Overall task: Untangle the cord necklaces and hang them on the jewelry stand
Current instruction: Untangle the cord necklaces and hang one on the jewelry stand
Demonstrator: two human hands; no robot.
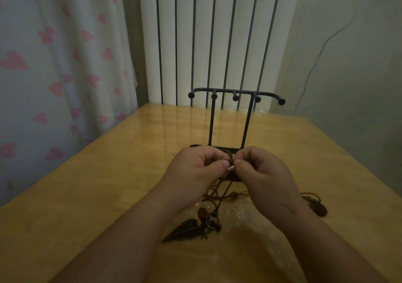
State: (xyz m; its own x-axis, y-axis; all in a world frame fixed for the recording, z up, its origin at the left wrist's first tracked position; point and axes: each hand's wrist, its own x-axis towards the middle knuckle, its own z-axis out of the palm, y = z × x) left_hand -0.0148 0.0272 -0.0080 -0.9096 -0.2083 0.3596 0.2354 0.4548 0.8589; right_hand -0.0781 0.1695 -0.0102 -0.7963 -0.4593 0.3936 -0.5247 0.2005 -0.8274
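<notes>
A black metal jewelry stand (236, 93) with several ball-tipped pegs rises at the middle of the wooden table (108, 174); its pegs are bare. Just in front of its base, my left hand (195, 169) and my right hand (263, 172) meet, both pinching the same brown cord necklace (224, 193) at a small light clasp between the fingertips. The cords hang down in a tangle to the table. A dark feather pendant (185, 230) with amber beads lies below my left wrist. A dark oval pendant (318, 208) on another cord lies to the right, partly hidden by my right wrist.
A white ribbed radiator (208, 39) stands behind the table's far edge. A curtain with pink hearts (54, 65) hangs at the left. A thin cable (315, 61) runs down the grey wall on the right. A tiny bead (173, 153) lies left of my hands.
</notes>
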